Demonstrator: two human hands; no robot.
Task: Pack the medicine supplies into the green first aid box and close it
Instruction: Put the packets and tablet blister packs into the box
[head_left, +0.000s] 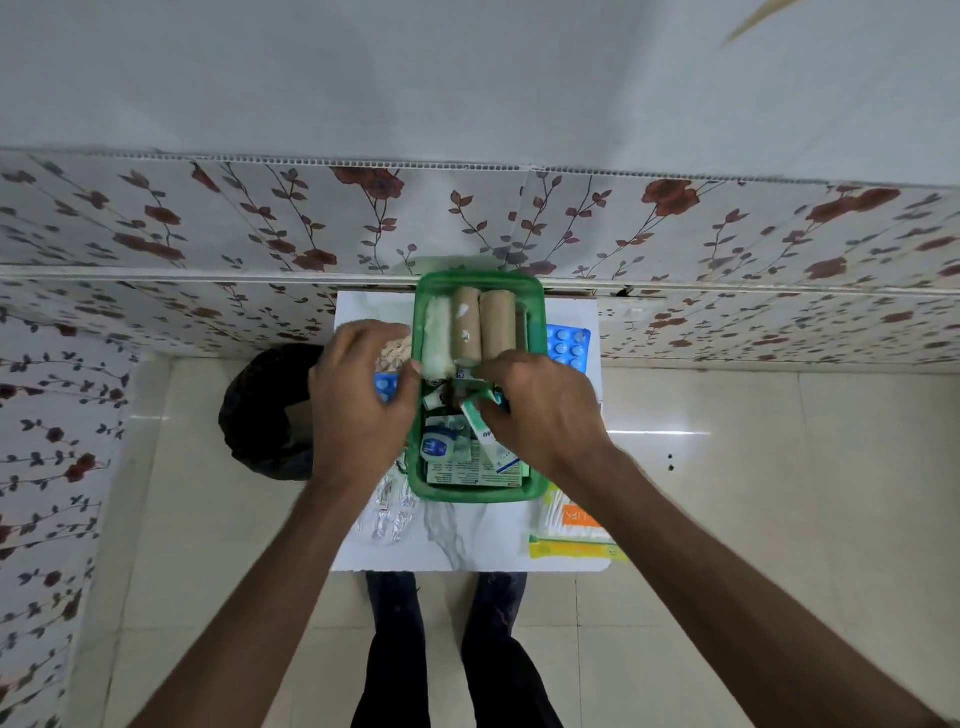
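- Both bare forearms reach forward from the bottom of the view over a small white worktop (467, 540), with dark trouser legs and tiled floor below it.
- On that worktop sits the green first aid box (480, 491), open, its far end toward the flowered wall.
- Three bandage rolls (467, 327) lie side by side in the far half of the box: one white, two tan.
- Its near half holds small cartons and leaflets, with a little blue-lidded jar (436, 447) among them.
- At the box's left wall is the left hand (358, 400), fingers curled, thumb touching the rim; its grip looks loosely closed, and I cannot tell whether it holds anything.
- Over the middle of the box is the right hand (540, 410), its grip pinching a white and green tube (485, 434) that slants down into the near half.
- Blue blister packs (569, 345) lie on the worktop just right of the box, and another peeks out under the left hand.
- Silver foil strips (389, 514) lie near the box's near-left corner.
- Off the near-right corner lies a packet of cotton swabs (569, 525).
- Left of the worktop, a black bin (265, 415) stands on the floor.
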